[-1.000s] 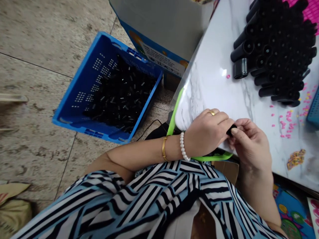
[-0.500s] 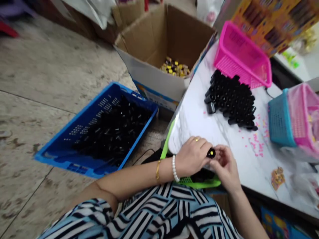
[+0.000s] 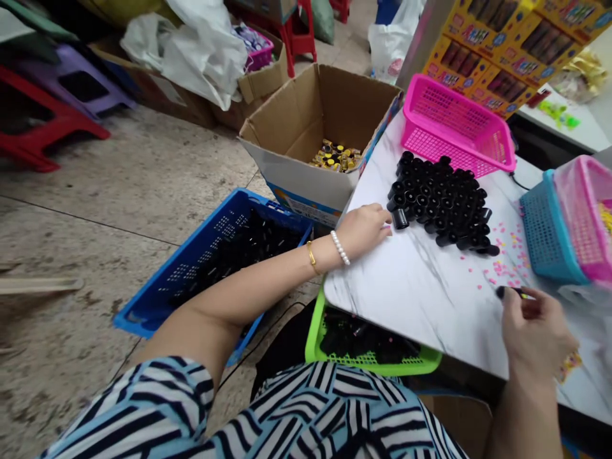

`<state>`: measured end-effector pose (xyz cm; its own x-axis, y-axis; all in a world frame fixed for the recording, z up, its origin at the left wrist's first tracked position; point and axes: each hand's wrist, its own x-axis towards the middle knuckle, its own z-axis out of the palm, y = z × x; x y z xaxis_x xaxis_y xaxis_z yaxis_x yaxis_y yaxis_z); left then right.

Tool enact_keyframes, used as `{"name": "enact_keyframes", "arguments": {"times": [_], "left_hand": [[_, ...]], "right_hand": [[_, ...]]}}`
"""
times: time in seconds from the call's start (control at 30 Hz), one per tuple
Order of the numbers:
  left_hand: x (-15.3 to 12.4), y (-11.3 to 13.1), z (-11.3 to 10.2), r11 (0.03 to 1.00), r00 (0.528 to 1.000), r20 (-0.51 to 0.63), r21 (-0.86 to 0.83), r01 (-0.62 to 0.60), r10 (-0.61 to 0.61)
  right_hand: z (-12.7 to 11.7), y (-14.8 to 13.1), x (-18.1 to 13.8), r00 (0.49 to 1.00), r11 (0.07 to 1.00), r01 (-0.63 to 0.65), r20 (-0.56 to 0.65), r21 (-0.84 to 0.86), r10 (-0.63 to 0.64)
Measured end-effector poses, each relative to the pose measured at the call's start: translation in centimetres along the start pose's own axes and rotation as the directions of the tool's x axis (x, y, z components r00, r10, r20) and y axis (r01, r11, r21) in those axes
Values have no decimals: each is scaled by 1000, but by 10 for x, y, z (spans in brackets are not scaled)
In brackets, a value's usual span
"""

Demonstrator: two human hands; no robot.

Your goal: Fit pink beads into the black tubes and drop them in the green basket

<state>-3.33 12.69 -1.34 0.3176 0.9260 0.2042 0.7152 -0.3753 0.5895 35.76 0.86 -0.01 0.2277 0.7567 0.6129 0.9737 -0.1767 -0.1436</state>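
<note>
On the table's left edge, my left hand [image 3: 364, 231] reaches with extended fingers towards a lying black plastic tube [image 3: 400, 219]; I see nothing held in it. That tube is at the near left corner of a cluster of black tubes [image 3: 437, 197], most with their round ends facing me. Over the right part of the table, my right hand [image 3: 540, 328] pinches a small black cylindrical piece [image 3: 502, 292] with a bit of yellow beside the fingers. An orange printed wrapper [image 3: 570, 364] lies close to my right wrist.
A green basket [image 3: 313, 338] with black parts sits below the table edge. Left are a blue crate [image 3: 143, 293] of black pieces and a cardboard box [image 3: 287, 127] with yellow-and-black pieces. Pink basket [image 3: 456, 121], blue basket [image 3: 549, 226] and scattered pink bits [image 3: 502, 271] are on the table.
My hands, together over the green basket with a black piece, have parted. The left moved forward to the black tubes, the right moved right with a black piece. The view has shifted.
</note>
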Motion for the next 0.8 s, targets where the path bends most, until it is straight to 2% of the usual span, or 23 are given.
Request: {"name": "enact_keyframes", "arguments": {"times": [0.1,0.2,0.27,0.33,0.4,0.47,0.53,0.6,0.67,0.73,0.8], "left_hand": [[10,0,7,1000,1000,24,20,15,-16],[4,10,14,1000,998,68,-5,4,-4],[-6,25,17,997,989,136,-54,-45,52],[-17,44,20,981,969,215,-171,-86,122],[-29,62,25,940,952,270,-338,-43,141],[-38,74,28,904,940,309,-428,3,143],[-43,77,31,880,913,367,-475,19,179],[-44,71,31,845,890,385,-534,-2,245],[-39,60,29,824,925,253,-557,-100,283],[-26,47,26,851,968,-35,-470,-235,248],[-5,33,23,914,939,-308,-316,-255,156]], "right_hand": [[0,-34,-18,995,990,72,63,122,-80],[-3,-78,-40,983,956,78,136,281,-120],[-6,-102,-50,978,909,57,161,413,-134],[-8,-119,-57,956,817,43,214,575,-200],[-9,-130,-63,925,707,20,255,707,-282],[-6,-134,-66,912,648,-21,281,762,-301],[-2,-132,-67,913,642,-77,312,763,-262],[4,-123,-64,907,677,-96,344,729,-242],[9,-110,-58,920,768,-29,318,640,-230],[14,-100,-47,949,849,57,237,526,-210],[19,-94,-33,971,872,94,149,480,-187]]}}
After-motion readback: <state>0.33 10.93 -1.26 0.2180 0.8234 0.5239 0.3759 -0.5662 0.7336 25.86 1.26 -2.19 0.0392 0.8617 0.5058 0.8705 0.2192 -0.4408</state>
